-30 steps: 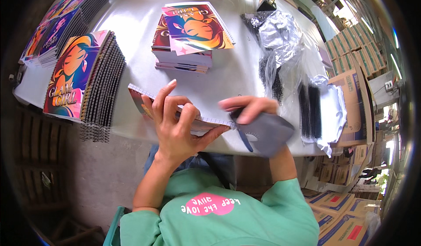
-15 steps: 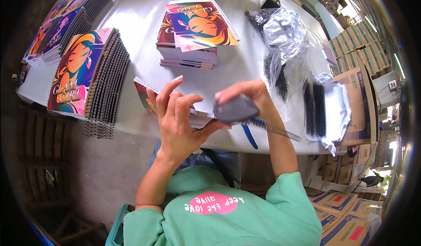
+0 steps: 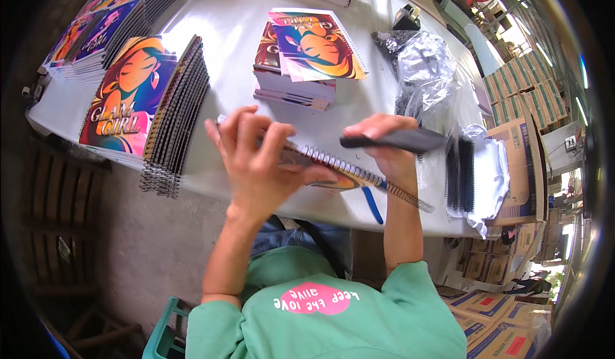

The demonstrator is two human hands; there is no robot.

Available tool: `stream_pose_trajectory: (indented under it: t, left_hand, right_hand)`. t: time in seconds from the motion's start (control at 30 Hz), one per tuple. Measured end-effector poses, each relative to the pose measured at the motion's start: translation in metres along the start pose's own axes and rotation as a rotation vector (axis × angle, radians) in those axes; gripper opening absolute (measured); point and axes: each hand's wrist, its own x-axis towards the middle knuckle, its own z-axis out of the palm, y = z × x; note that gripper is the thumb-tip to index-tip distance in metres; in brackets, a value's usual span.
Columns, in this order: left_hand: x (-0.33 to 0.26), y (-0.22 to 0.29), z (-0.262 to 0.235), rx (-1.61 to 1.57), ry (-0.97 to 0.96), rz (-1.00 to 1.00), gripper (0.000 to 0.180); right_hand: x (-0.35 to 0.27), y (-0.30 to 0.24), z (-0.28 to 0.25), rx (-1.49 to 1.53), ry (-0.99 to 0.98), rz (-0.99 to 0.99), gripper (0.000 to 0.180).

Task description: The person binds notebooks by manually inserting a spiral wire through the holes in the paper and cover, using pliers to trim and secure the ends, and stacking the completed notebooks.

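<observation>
My left hand [image 3: 251, 157] grips a notebook [image 3: 343, 183] with a colourful cover, held on edge above the table's near side. A thin metal-looking spiral coil [image 3: 330, 160] runs along the notebook's upper edge, and its free end sticks out to the right past my right wrist. In my right hand [image 3: 381, 127] is a flat, dark grey piece with a rounded end [image 3: 410, 140], raised just above the coil and apart from it. Its exact kind I cannot make out. Below my right hand, a blue curved handle [image 3: 372, 205] lies at the table edge.
Beyond my hands stands a stack of notebooks [image 3: 320, 48]. Bound notebooks [image 3: 128, 96] are piled at the left, with more behind. At the right lie clear plastic wrapping [image 3: 426, 71], black coils [image 3: 460, 173] on white paper and a cardboard box [image 3: 519, 167].
The dark grey piece has lifted off the notebook's edge and moved right with my right hand. The notebook has tilted, and more of the coil along its edge shows. The view has shifted slightly.
</observation>
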Motion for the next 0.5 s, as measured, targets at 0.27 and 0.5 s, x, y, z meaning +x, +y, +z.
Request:
stream_pose_trajectory:
  t: [0.27,0.5]
  left_hand:
    - [-0.001,-0.007,-0.008,-0.047,-0.064,-0.066,0.055]
    - [-0.002,-0.017,0.001,-0.344,-0.013,-0.216,0.065]
  right_hand:
    - [0.016,0.004,0.007,-0.188,-0.280,0.056,0.018]
    - [0.023,0.008,0.009,-0.629,-0.271,0.265,0.028]
